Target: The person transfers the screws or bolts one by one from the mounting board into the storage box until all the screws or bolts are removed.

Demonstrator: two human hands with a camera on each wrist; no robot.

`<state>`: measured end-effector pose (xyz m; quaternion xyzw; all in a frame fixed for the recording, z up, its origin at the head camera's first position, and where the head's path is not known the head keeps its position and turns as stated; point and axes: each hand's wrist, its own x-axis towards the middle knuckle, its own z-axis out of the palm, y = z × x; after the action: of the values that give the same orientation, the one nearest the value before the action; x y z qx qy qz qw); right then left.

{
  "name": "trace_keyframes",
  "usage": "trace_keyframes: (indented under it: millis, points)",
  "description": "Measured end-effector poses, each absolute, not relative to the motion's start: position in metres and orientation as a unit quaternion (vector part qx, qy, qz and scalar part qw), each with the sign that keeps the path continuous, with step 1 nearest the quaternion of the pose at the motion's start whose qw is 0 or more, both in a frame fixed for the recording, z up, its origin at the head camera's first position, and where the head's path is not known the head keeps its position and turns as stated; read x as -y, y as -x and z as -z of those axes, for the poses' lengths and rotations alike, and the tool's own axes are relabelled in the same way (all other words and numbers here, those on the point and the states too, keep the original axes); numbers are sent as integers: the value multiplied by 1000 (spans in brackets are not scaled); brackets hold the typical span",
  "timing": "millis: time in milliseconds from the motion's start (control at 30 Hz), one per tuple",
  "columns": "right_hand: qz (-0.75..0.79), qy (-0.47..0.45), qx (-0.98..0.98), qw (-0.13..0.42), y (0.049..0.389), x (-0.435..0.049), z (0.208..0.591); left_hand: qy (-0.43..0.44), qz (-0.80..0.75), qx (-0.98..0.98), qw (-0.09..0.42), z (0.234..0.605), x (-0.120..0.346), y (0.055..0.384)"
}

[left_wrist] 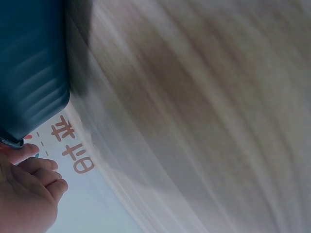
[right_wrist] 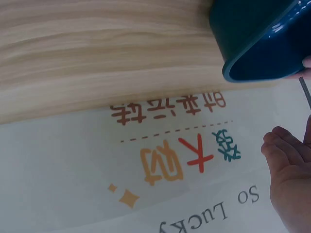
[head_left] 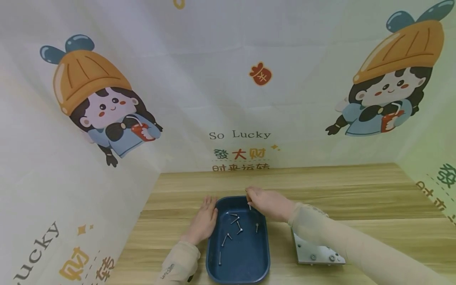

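Observation:
A dark blue tray (head_left: 242, 263) lies on the table with several small metal screws (head_left: 238, 225) scattered on its bottom. Over its far right corner, my right hand (head_left: 267, 202) pinches a single screw (head_left: 249, 206) between thumb and fingers. The right wrist view shows this threaded screw (right_wrist: 305, 92) beside the tray rim (right_wrist: 233, 75), partly cut off by the frame edge. Along the far left side, my left hand (head_left: 202, 222) rests against the tray rim, fingers extended forward. In the left wrist view, that hand (left_wrist: 29, 194) shows right at the rim.
To the right stands a metal block (head_left: 308, 251) with bolts or holes in its surface, partly hidden under my right sleeve (head_left: 313, 221). A printed cloth wall (head_left: 185, 99) borders the wood-grain table (head_left: 171, 190) at the back and sides.

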<state>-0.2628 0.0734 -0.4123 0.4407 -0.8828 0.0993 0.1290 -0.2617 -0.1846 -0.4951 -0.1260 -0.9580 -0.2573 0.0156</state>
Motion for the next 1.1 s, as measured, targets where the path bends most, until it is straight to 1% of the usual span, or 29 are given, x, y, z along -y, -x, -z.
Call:
trace_keyframes:
  millis: [100, 167, 233, 533, 767, 1100]
  points:
    - [-114, -432, 889, 100, 262, -66, 417, 125, 256, 958, 14, 494, 184, 261]
    - [-127, -420, 896, 71, 261, -62, 419, 124, 254, 959, 13, 494, 184, 261]
    - [-129, -416, 898, 58, 261, -59, 423, 123, 253, 959, 13, 494, 184, 261]
    - [-84, -448, 887, 73, 254, -46, 437, 131, 257, 957, 24, 495, 184, 260]
    - [-58, -459, 883, 80, 250, -47, 445, 128, 256, 958, 24, 494, 183, 260]
    - [-70, -430, 900, 23, 250, -51, 446, 130, 259, 957, 27, 494, 183, 260]
